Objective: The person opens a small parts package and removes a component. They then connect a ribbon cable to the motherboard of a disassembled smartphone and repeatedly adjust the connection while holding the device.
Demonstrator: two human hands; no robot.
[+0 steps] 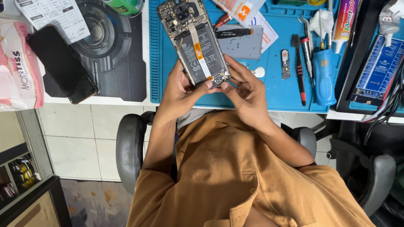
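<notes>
The opened phone point(194, 42) lies back-up above the blue mat point(269, 90) on the bench, black battery, orange flex strip and circuit board exposed; left hand point(182, 90) and right hand point(245, 90) both pinch its lower edge

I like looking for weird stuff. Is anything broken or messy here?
The opened phone in both hands, left hand and right hand, has no back cover, so its battery and circuit boards show. A small loose part lies by itself on the blue mat. Nothing looks spilled.
</notes>
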